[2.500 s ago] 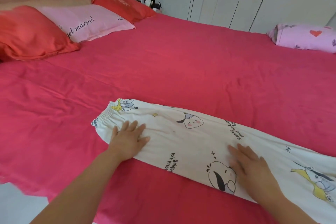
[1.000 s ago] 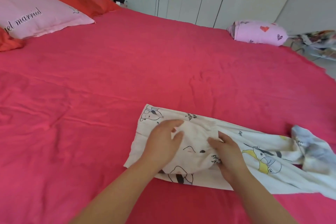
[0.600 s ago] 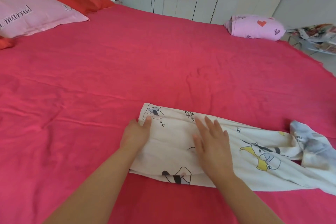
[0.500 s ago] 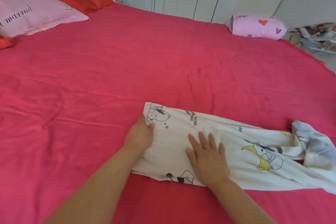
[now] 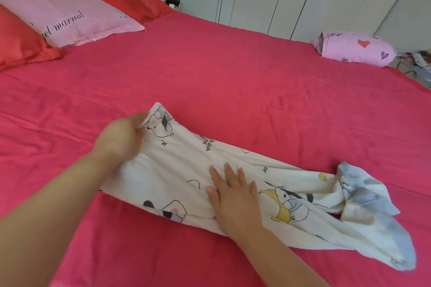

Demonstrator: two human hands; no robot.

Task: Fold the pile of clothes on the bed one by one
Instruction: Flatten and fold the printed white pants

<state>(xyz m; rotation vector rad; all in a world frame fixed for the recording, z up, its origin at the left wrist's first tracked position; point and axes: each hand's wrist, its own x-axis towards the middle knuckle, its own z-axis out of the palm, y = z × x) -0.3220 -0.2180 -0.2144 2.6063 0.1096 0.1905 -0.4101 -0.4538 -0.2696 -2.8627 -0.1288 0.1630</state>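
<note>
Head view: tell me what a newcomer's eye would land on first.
The vivid red sheet fills nearly the whole view. On it, up front, lies a white cartoon-print garment, its left end gripped and held up by the left hand while the right hand presses flat on its middle. A pink lettered pillow sits upper left, a pink heart-print bundle far right.

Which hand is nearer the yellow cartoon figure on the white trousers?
Right. The right hand lies flat beside the yellow cartoon figure; the left hand grips the white trousers at the other end.
</note>
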